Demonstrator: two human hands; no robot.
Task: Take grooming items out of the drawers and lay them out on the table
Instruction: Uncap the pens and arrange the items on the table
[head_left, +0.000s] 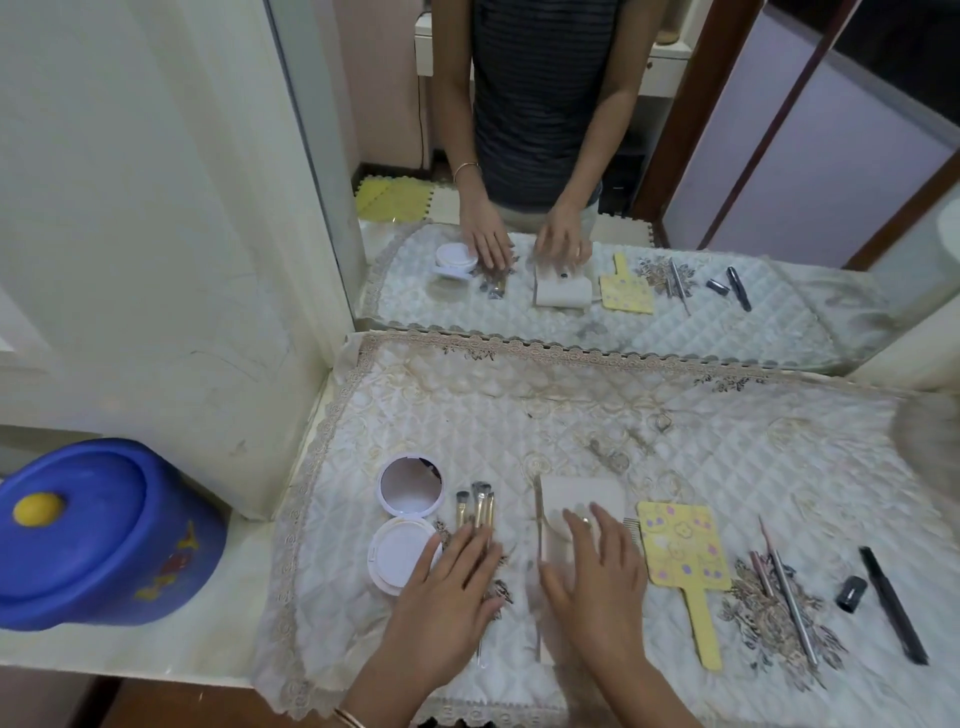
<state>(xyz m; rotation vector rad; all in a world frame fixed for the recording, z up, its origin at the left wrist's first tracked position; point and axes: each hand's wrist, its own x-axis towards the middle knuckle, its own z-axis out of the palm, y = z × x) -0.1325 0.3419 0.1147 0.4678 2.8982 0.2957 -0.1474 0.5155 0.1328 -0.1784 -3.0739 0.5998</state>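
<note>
Grooming items lie in a row on the quilted white table cover (727, 457). At the left is an open white compact (408, 519) with its round mirror up. Beside it lie several small makeup brushes (480, 506); my left hand (452, 587) rests flat on their handles, fingers straight. My right hand (597, 566) lies with spread fingers on a white pouch (576, 493), with a thin metal tool (539, 525) along the pouch's left edge. Further right are a yellow hand mirror (680, 551), thin metal and pink sticks (784, 592), a black sharpener (852, 592) and a black pencil (891, 603).
A large wall mirror (571, 156) stands at the back of the table and reflects the person and the items. A blue lidded tub (98, 530) sits on the ledge at the left. The table's front edge is near the bottom of the view.
</note>
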